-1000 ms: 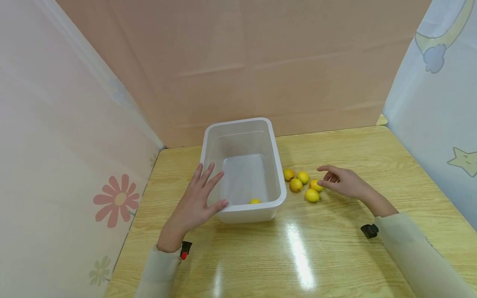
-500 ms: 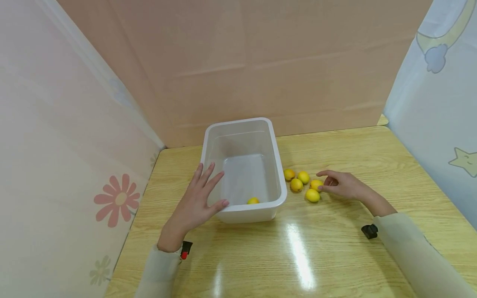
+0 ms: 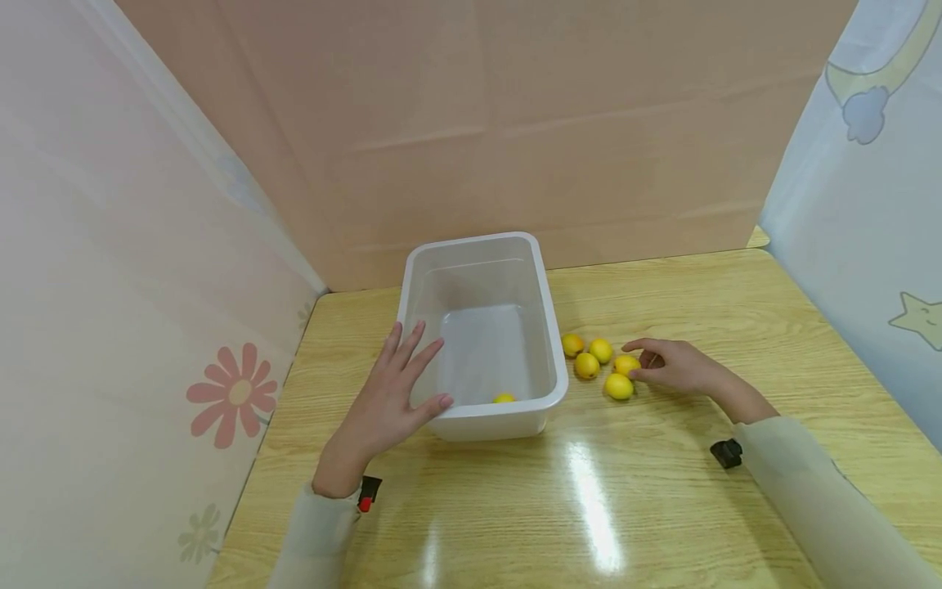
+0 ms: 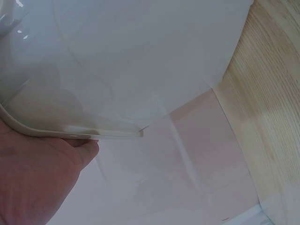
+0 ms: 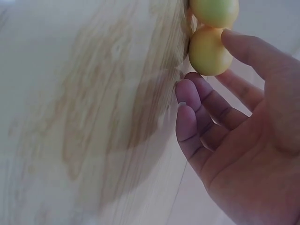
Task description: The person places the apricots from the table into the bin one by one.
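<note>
In the head view, my left hand [image 3: 386, 398] rests on the near left corner of a whitish plastic tub [image 3: 550, 335], fingers straight and spread, thumb along the near rim. The left wrist view has the hand [image 4: 42, 171] against the tub's rim [image 4: 84, 136]. To the tub's right, my right hand [image 3: 679, 366] is at a small oval yellow fruit [image 3: 625, 365], its thumb touching it. In the right wrist view the thumb and a finger stand either side of this fruit [image 5: 209, 52], the other fingers loosely bent. Whether they pinch it is unclear.
Several more yellow fruits [image 3: 586, 366] lie between the tub and my right hand. One fruit [image 3: 504, 398] shows inside the tub behind the near rim. The wooden table [image 3: 662, 499] meets a tan backdrop [image 3: 515, 139], with patterned side walls left and right.
My right hand has lowered slightly, its thumb now at the near side of the fruit. The fruit in the tub rolled a little and back. My left hand has stayed put.
</note>
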